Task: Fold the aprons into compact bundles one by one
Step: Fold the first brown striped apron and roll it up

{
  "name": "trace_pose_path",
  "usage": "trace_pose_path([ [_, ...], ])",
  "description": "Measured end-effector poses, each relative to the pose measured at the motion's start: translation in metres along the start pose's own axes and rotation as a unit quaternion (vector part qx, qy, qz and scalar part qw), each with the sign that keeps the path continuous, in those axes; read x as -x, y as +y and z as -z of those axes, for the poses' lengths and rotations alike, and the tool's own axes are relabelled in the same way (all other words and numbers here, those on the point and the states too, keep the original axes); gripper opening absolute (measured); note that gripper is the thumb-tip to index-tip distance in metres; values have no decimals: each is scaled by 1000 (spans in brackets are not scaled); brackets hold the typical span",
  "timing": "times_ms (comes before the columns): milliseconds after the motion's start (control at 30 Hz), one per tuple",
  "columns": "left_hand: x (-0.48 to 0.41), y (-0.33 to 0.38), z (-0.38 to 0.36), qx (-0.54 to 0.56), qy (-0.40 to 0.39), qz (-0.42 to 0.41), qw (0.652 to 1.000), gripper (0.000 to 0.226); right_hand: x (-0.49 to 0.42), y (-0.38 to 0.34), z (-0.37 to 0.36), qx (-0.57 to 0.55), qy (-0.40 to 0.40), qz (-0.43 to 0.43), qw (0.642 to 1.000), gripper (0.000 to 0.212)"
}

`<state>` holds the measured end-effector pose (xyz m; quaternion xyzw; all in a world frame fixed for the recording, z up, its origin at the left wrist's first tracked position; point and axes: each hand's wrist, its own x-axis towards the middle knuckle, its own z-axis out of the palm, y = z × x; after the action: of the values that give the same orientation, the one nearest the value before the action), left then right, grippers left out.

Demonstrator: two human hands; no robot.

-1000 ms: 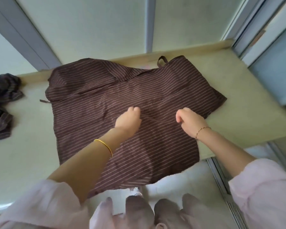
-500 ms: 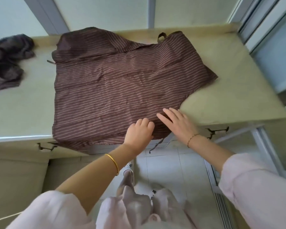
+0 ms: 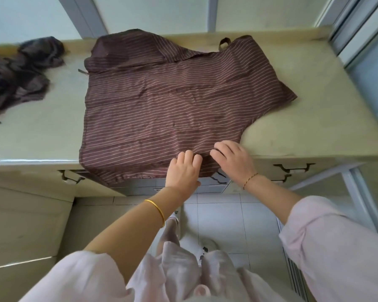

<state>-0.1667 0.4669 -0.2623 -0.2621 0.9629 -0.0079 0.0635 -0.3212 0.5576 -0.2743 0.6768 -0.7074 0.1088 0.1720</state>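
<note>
Beyond both hands, the striped apron (image 3: 172, 105) spreads over the tabletop (image 3: 314, 116); left hand (image 3: 182, 171) and right hand (image 3: 232, 160), fingers curled, pinch its near hem.

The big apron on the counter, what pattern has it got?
The apron is dark brown with thin pale stripes, clearest in the head view.

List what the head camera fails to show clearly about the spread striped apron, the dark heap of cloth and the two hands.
- Striped apron: its near hem, in the head view, lies under the left hand and right hand.
- Fingers: the fingertips curl into the cloth, so the grip cannot be judged.
- Dark heap: the left edge cuts it off.
</note>
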Motion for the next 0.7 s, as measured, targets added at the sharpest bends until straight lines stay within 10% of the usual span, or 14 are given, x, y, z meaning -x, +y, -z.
trace_pose_path([
  [200,1,-12,14,13,154,61,986,34,-35,-3,30,-152,-38,-188,970,27],
  [433,8,-81,60,68,106,206,970,25,-71,12,60,-188,-103,-238,947,18],
  [700,-1,-141,105,121,-375,142,908,51,-101,9,86,-222,-560,-89,794,48],
])
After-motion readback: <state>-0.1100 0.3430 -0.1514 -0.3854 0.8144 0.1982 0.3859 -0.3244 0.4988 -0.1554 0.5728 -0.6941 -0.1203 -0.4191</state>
